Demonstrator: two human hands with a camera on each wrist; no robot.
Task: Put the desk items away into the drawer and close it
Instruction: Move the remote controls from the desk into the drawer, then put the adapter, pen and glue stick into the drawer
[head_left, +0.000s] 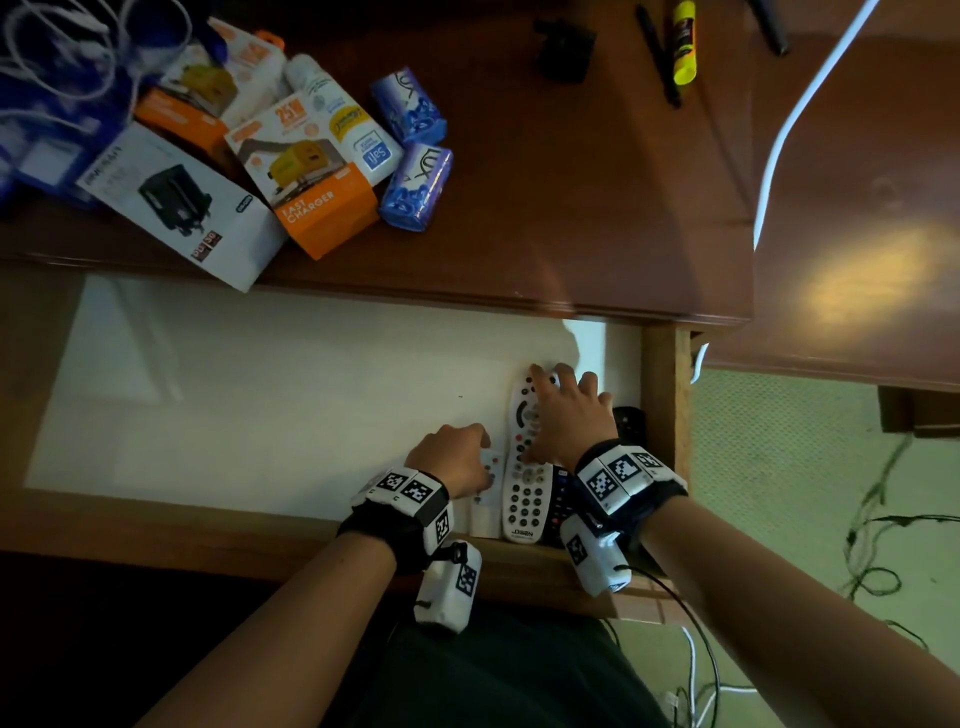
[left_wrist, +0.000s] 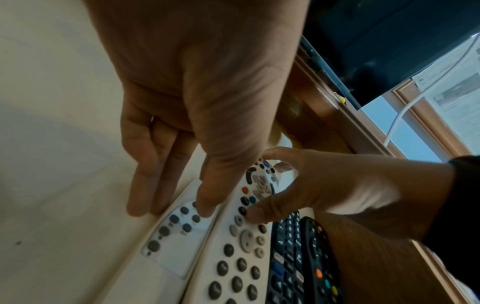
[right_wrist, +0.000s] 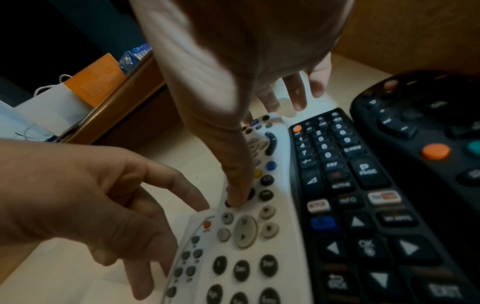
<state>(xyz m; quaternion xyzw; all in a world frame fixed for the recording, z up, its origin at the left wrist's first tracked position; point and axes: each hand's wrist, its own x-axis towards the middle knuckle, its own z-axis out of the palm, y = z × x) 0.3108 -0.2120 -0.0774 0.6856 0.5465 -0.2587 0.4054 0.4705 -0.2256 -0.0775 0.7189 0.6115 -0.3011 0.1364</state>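
The drawer (head_left: 260, 405) stands pulled out, its pale bottom mostly bare. Four remotes lie side by side in its front right corner: a small white remote (head_left: 488, 499) (left_wrist: 176, 242), a large white remote (head_left: 524, 499) (right_wrist: 246, 257), a black remote (head_left: 558, 506) (right_wrist: 345, 195) and a second black remote (head_left: 628, 421) (right_wrist: 428, 133). My left hand (head_left: 462, 457) (left_wrist: 176, 201) touches the small white one, straight fingers along its left edge and thumb on its face. My right hand (head_left: 563, 410) (right_wrist: 259, 148) lies spread over the large white one, thumb on a button.
On the desk above the drawer lie an orange charger box (head_left: 311, 192), a white adapter box (head_left: 182, 208), two blue soap packs (head_left: 415, 150), a white tube (head_left: 337, 119), a black adapter (head_left: 566, 47), pens (head_left: 657, 52) and a yellow glue stick (head_left: 683, 41). A white cable (head_left: 810, 104) crosses the right side.
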